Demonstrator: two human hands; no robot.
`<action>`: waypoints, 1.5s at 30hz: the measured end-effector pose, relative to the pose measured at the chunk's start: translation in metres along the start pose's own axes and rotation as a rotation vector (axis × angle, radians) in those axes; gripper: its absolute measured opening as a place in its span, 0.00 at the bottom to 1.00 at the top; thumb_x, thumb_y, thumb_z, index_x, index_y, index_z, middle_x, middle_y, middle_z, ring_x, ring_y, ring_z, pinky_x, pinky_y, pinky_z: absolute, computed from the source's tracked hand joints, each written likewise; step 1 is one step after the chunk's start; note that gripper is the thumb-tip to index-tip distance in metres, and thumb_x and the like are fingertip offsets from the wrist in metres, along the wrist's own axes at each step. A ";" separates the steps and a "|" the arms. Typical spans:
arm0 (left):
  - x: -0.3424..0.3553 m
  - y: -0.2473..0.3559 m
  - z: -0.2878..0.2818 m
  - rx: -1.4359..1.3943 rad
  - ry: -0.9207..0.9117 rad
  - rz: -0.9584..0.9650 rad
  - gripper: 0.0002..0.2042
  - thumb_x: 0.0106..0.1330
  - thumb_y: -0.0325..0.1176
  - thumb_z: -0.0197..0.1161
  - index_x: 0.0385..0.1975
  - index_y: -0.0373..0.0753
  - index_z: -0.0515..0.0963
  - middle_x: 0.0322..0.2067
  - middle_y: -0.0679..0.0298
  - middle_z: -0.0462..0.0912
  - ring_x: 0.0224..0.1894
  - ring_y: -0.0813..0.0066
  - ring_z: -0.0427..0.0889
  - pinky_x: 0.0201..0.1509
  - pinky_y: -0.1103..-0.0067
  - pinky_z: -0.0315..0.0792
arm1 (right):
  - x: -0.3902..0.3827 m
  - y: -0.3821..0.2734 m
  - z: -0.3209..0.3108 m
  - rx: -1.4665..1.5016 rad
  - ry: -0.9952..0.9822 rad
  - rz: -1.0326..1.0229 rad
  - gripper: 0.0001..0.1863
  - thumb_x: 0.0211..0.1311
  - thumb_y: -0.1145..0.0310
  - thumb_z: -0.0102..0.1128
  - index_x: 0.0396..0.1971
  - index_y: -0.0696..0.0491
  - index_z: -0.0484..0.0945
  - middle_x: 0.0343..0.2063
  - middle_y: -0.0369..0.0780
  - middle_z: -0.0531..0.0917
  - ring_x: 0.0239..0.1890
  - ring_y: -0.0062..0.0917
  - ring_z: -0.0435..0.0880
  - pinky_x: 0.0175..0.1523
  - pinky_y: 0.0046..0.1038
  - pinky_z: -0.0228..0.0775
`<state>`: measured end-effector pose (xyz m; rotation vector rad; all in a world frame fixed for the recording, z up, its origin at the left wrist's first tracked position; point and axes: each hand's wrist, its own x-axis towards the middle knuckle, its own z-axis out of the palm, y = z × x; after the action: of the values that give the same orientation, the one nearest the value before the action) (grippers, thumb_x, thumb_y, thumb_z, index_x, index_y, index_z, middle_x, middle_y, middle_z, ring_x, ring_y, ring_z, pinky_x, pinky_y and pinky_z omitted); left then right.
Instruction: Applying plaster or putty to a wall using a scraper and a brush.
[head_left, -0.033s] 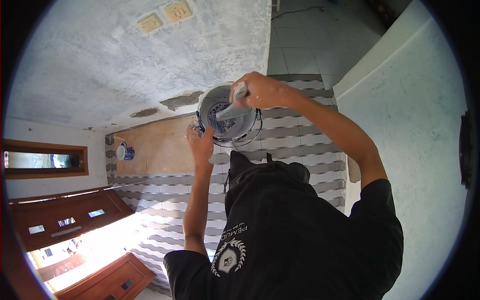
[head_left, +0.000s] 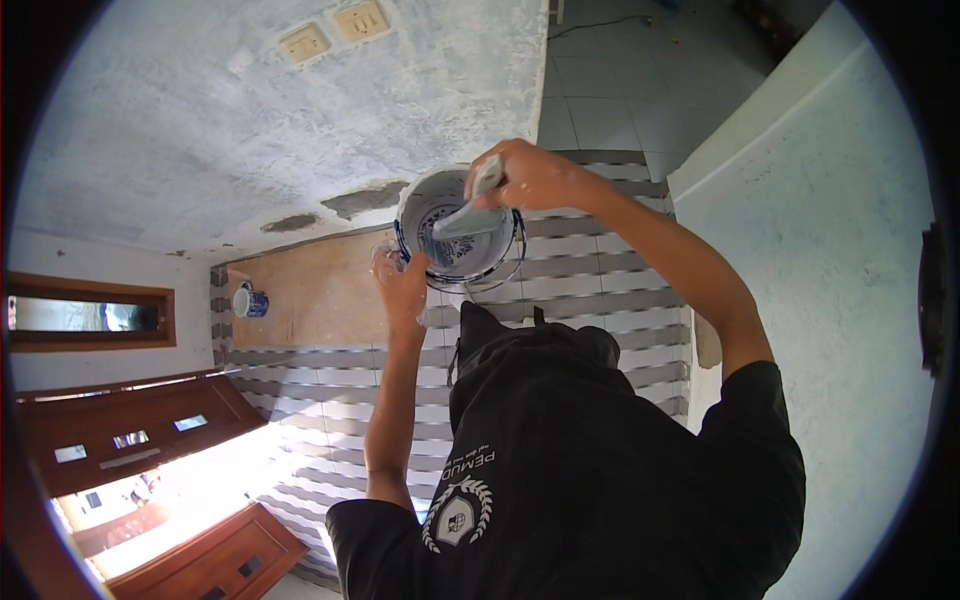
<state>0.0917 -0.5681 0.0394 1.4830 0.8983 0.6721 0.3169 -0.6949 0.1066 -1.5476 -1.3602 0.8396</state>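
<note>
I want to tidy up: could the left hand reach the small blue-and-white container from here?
Probably not: the left hand grips the bucket, and the container sits well off leftward.

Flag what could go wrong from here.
1. The left hand grips the bucket at one side of its rim; a slip there might tip it.
2. White smears on the right hand could let the tool slide into the bucket.
3. Striped tiles show bare beside the bucket, past the brown sheet; drips could land there.
</note>
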 end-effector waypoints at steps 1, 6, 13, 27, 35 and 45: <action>0.001 0.002 -0.002 -0.006 0.020 0.005 0.12 0.49 0.26 0.59 0.32 0.29 0.69 0.29 0.60 0.73 0.30 0.75 0.71 0.34 0.77 0.67 | 0.000 0.001 -0.004 -0.006 -0.017 -0.012 0.06 0.51 0.75 0.65 0.31 0.56 0.81 0.25 0.40 0.83 0.28 0.24 0.82 0.35 0.27 0.71; 0.012 -0.007 -0.012 0.059 0.068 -0.019 0.16 0.46 0.30 0.63 0.32 0.27 0.70 0.27 0.60 0.73 0.28 0.77 0.69 0.30 0.78 0.66 | -0.008 0.005 -0.020 0.489 0.015 0.137 0.12 0.56 0.69 0.66 0.37 0.61 0.79 0.32 0.43 0.84 0.34 0.25 0.85 0.39 0.22 0.78; 0.010 0.006 -0.010 0.096 0.073 0.041 0.17 0.46 0.33 0.64 0.31 0.27 0.70 0.26 0.61 0.72 0.28 0.76 0.68 0.31 0.77 0.66 | -0.029 0.030 -0.020 0.915 0.163 0.184 0.13 0.63 0.70 0.58 0.44 0.61 0.73 0.35 0.50 0.83 0.39 0.34 0.85 0.44 0.29 0.81; 0.008 0.016 0.000 0.289 0.151 0.128 0.17 0.46 0.34 0.64 0.29 0.26 0.70 0.28 0.58 0.75 0.30 0.73 0.71 0.33 0.75 0.68 | -0.034 0.061 0.019 1.378 0.429 0.292 0.11 0.63 0.66 0.55 0.40 0.56 0.73 0.30 0.44 0.81 0.31 0.31 0.81 0.42 0.33 0.75; 0.015 -0.010 -0.002 0.224 0.074 0.011 0.18 0.45 0.32 0.64 0.32 0.27 0.71 0.28 0.59 0.76 0.30 0.73 0.73 0.34 0.76 0.69 | -0.041 0.072 0.041 1.507 0.349 0.249 0.20 0.61 0.70 0.54 0.51 0.64 0.72 0.34 0.44 0.81 0.33 0.28 0.81 0.44 0.32 0.77; 0.050 -0.067 -0.020 0.201 0.043 -0.090 0.15 0.44 0.30 0.63 0.30 0.29 0.71 0.22 0.65 0.73 0.24 0.77 0.70 0.26 0.79 0.66 | -0.044 0.075 0.070 1.599 0.444 0.297 0.15 0.64 0.66 0.55 0.44 0.62 0.74 0.35 0.45 0.81 0.35 0.30 0.83 0.47 0.32 0.78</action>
<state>0.0916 -0.5166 -0.0287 1.5994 1.0844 0.5616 0.2749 -0.7257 0.0077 -0.5154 0.0941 1.1779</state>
